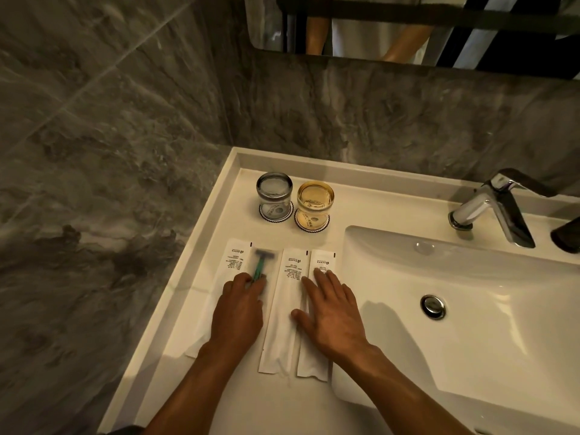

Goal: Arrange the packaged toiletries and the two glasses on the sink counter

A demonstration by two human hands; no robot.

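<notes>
Three white toiletry packets lie side by side on the sink counter [201,246]. The left packet [233,262] shows a green razor [260,265] through its clear window. My left hand [240,309] rests on it, fingers curled over the razor handle. The middle packet [287,296] lies between my hands. My right hand [329,312] lies flat with fingers spread on the right packet [321,260], its thumb on the middle one. Behind them stand a grey glass [274,196] and an amber glass [314,204], upside down on round coasters.
The sink basin [470,277] with its drain [433,306] lies right of the packets. A chrome faucet [492,205] stands at the back right. Grey marble walls rise at the left and back, with a mirror [408,26] above.
</notes>
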